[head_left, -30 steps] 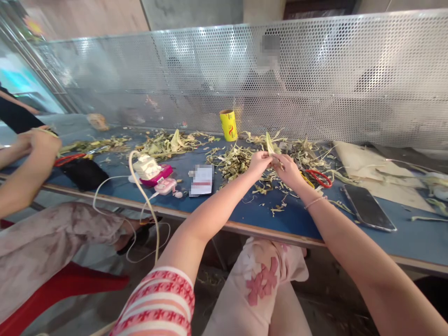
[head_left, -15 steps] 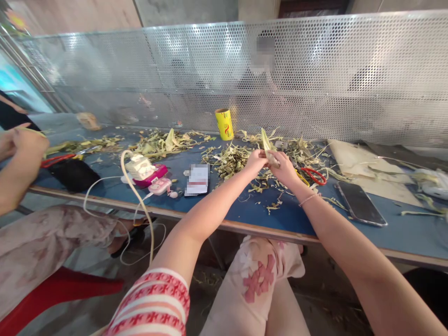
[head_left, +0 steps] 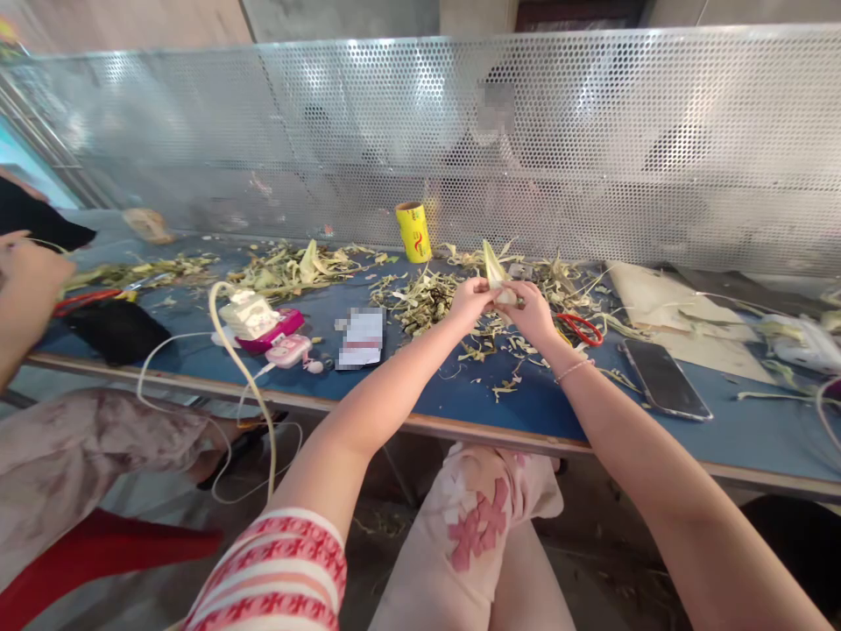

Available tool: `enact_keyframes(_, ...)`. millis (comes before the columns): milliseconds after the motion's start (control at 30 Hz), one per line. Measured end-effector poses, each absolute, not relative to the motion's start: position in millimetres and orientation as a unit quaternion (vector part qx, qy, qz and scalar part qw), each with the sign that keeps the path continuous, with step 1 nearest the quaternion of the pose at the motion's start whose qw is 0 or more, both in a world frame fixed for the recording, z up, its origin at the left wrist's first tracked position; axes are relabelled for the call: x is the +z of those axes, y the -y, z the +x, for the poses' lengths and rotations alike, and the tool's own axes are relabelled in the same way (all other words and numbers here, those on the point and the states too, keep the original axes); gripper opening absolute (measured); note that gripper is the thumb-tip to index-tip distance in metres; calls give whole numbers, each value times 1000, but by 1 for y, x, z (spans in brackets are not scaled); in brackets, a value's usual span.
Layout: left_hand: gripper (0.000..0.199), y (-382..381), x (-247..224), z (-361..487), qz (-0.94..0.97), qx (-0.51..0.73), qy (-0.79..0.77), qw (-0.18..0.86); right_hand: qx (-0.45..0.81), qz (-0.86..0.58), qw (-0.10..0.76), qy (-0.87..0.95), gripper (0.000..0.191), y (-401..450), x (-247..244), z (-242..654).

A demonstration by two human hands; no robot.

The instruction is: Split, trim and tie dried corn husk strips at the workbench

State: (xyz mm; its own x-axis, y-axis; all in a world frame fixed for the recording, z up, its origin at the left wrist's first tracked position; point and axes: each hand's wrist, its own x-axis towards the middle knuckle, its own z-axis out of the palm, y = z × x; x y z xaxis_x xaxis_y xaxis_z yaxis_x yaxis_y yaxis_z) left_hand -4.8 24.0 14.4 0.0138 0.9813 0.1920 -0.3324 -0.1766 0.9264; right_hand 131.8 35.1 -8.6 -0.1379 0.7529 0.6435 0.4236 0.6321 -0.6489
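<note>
Between my two hands, over the blue table (head_left: 420, 394), is a pale yellow-green leaf strip (head_left: 491, 265) that looks like dried plant husk, its pointed tip standing up. My left hand (head_left: 471, 302) pinches it from the left side. From the right, my right hand (head_left: 529, 308) grips its lower end, fingers curled. Under and behind both hands lies a heap of shredded dry leaf pieces (head_left: 427, 298). Red-handled scissors (head_left: 579, 329) lie just right of my right wrist, partly hidden by it.
A yellow roll (head_left: 413, 233) stands behind the heap, before a perforated metal screen (head_left: 368, 131). Left are a phone-like device (head_left: 361, 337), a pink case (head_left: 287, 350) and cables. Right lie a dark phone (head_left: 665, 379) and cardboard (head_left: 657, 302). A co-worker's hand (head_left: 32, 280) is at far left.
The view has shifted slightly, so most things sit a little further left. Both my hands stay on the leaf strip, with the fingers slightly rearranged around it.
</note>
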Motion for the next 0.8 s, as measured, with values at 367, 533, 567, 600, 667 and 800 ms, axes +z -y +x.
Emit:
enact_keyframes(367,10,-25,18,-10,452,620,-370,524,222,-393,596,664,40,-39,-7,133)
enact_keyframes(533,7,-26,17,-8,457,612,-384,518,209,-399,592,668,33,-38,-6,134)
enact_keyframes(567,7,-25,17,-8,457,612,-385,519,204,-399,591,670,31,-37,-5,134)
enact_keyframes(600,8,-25,18,-7,457,611,-384,519,200,-400,590,672,30,-37,-4,134)
enact_keyframes(667,10,-24,19,-7,458,613,-381,519,196,-405,589,671,29,-35,-3,134)
enact_keyframes(800,12,-23,19,-6,463,611,-373,522,173,-419,584,674,26,-32,-1,136)
